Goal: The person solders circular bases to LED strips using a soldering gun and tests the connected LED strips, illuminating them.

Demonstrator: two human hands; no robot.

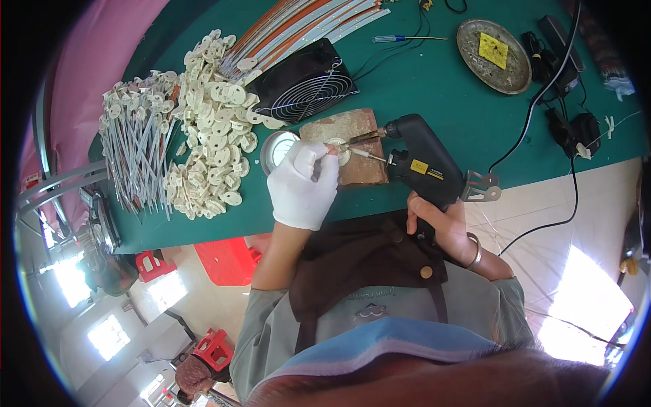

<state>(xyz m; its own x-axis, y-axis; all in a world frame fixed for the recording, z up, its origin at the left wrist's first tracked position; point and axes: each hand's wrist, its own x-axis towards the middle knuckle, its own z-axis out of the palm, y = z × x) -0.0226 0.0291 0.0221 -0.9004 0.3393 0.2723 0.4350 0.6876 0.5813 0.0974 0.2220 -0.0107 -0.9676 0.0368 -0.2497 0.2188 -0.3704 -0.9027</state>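
My right hand, bare and with a bangle at the wrist, is wrapped around the grip of a black soldering gun. The gun's tip and its thin feed tube point left, meeting over a small round cream piece on a worn brick. My left hand wears a white glove with bare fingertips showing. Its fingers are pinched together at the edge of the cream piece, right by the tip; what lies between them is hidden. Just left of the glove sits a round metal tin, partly covered.
A big heap of cream discs and a bundle of thin strips lie left on the green table. Behind the brick stands a black fan. Farther right are a screwdriver, a dish with yellow sponge, and cables.
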